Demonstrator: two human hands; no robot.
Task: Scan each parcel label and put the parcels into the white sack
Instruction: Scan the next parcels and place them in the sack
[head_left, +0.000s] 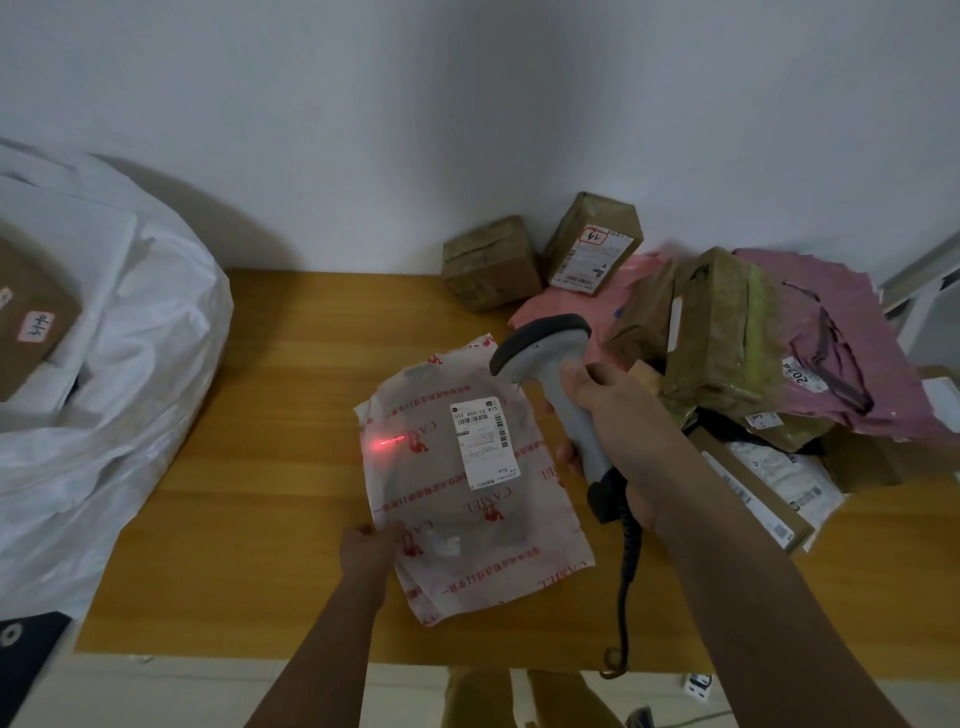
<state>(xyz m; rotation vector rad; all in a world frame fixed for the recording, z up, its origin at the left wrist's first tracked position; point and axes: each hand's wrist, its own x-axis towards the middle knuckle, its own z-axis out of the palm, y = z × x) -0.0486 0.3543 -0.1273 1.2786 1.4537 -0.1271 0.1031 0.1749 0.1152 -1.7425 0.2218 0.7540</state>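
1. I see my right hand (605, 415) wrapped around the grey handle of a barcode scanner (556, 384), its head aimed down and to the left; a coiled cable (626, 571) hangs from the handle's base towards the table's near edge.
2. My left hand (369, 548) pinches the near-left edge of a flat white plastic parcel (467, 483) printed in red, which lies on the wooden table (249, 467) in the middle.
3. The parcel's white label (483, 441) faces up on its far-right part. The scanner's red light (384, 443) falls left of the label, near the parcel's left edge.
4. The white sack (130, 364) sits at the left, touching the table's left side, its mouth open; a brown box (31, 322) with a handwritten sticker lies inside.
5. At the far right I count two small brown cartons (491, 265) by the wall, next to a heap of pink mailers (852, 338), taped boxes (722, 332) and labelled packets.
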